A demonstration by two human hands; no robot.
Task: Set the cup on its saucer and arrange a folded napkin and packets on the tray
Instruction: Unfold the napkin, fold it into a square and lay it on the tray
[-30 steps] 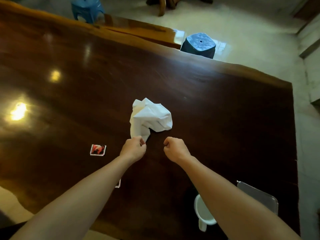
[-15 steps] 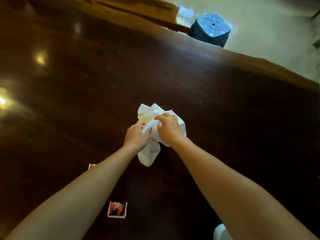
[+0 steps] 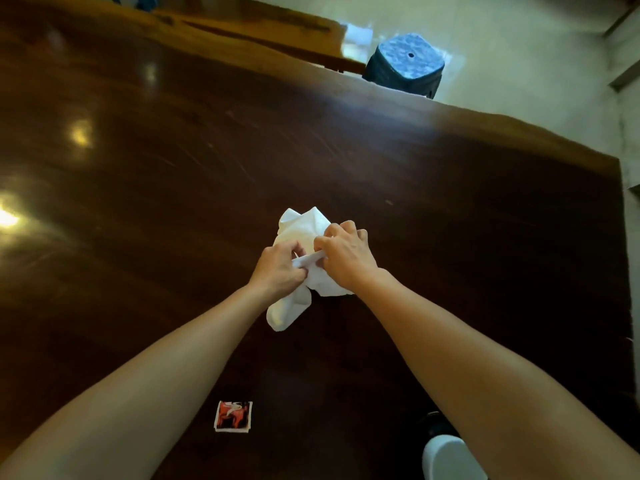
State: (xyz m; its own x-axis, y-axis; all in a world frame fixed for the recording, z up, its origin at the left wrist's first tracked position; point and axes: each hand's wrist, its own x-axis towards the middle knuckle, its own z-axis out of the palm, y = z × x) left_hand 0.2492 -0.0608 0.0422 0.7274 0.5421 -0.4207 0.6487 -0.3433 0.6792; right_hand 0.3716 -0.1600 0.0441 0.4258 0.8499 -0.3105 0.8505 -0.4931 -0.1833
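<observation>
both hands (image 3: 313, 263) grip the crumpled napkin (image 3: 300, 233) over the table (image 3: 173, 168).

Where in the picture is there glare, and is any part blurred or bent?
Head view: lamp glare on the glossy table at left; the white napkin is overexposed, its folds washed out; the table's far edge bows with wide-angle distortion; the packet is slightly soft.
</observation>
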